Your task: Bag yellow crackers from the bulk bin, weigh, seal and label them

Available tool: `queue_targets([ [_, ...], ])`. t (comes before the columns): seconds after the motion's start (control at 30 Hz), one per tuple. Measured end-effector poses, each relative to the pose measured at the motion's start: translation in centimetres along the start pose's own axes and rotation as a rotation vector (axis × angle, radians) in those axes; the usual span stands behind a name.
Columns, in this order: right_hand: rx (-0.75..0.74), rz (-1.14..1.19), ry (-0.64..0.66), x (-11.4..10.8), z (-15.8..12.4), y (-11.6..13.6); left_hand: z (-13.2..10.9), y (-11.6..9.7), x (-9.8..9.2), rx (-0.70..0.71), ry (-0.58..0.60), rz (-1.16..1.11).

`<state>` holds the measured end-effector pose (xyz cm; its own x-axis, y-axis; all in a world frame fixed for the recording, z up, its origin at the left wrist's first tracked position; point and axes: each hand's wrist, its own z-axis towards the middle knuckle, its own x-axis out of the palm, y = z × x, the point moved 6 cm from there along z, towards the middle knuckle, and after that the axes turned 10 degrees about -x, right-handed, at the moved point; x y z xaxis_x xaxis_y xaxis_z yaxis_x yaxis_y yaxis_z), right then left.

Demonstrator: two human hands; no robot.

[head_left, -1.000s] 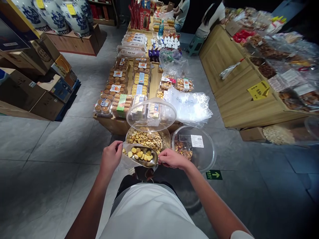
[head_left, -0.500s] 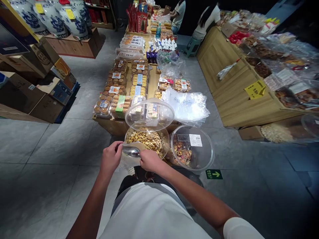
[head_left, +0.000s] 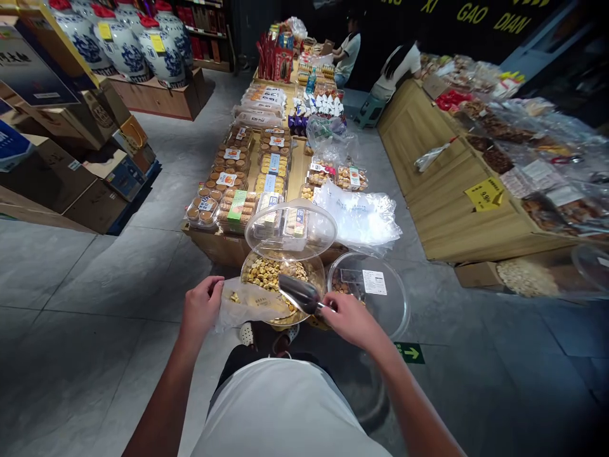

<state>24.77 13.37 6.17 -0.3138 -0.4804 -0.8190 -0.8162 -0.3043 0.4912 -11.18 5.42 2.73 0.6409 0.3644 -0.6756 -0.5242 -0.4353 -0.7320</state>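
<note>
Right hand (head_left: 351,320) grips the handle of a steel scoop (head_left: 297,294) in closed fingers (head_left: 337,312); the scoop's long axis runs forward-left, its tip pointing left over a clear bowl (head_left: 324,279) of yellow snacks (head_left: 271,274). Left hand (head_left: 202,309) pinches a printed bag (head_left: 252,304) lying just left of the scoop, nearer that hand.

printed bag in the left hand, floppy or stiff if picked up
Likely floppy: the thin, translucent printed bag creases and sags where the left hand pinches it. It probably weighs little, since one hand holds it by its edge. Tipped, its open mouth might spill the yellow bits lying near it.
</note>
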Motion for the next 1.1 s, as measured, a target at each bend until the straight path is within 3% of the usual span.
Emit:
queue_targets([
  [0.1, 0.118, 0.009, -0.040, 1.4, 1.6, -5.0, 0.5, 0.5, -0.5, -0.004, -0.008, 0.002],
  [0.23, 0.219, 0.028, 0.024, 7.6, 6.8, -9.7, 1.1, 0.7, -1.2, -0.027, -0.029, 0.033],
  [0.4, 0.301, 0.362, 0.229, 16.5, 12.9, -10.2, 1.2, 0.0, -1.9, -0.052, -0.025, 0.082],
  [0.47, 0.304, 0.410, 0.240, 18.1, 14.5, -9.6, 0.9, -0.4, -2.0, -0.062, -0.016, 0.062],
  [0.53, 0.280, 0.376, 0.177, 18.1, 15.6, -9.0, 0.6, -0.8, -2.0, -0.072, -0.011, 0.037],
  [0.6, 0.234, 0.364, 0.081, 16.8, 15.9, -8.3, 0.3, -1.1, -2.1, -0.075, -0.019, 0.021],
  [0.67, 0.142, 0.398, -0.070, 13.8, 15.6, -7.3, 0.3, -1.4, -2.2, -0.072, -0.034, 0.007],
  [0.83, -0.095, 0.488, -0.491, 1.4, 13.5, -3.0, 1.0, -2.0, -2.7, -0.055, -0.063, -0.052],
  [0.97, -0.319, 0.322, -0.763, -7.7, 14.7, 2.2, 1.8, -3.0, -3.3, -0.035, -0.077, -0.087],
  [1.03, -0.356, 0.196, -0.825, -10.0, 16.7, 4.3, 2.0, -3.7, -3.8, -0.006, -0.098, -0.094],
  [1.1, -0.328, 0.079, -0.796, -10.8, 19.1, 5.4, 2.2, -4.2, -4.3, 0.018, -0.111, -0.094],
])
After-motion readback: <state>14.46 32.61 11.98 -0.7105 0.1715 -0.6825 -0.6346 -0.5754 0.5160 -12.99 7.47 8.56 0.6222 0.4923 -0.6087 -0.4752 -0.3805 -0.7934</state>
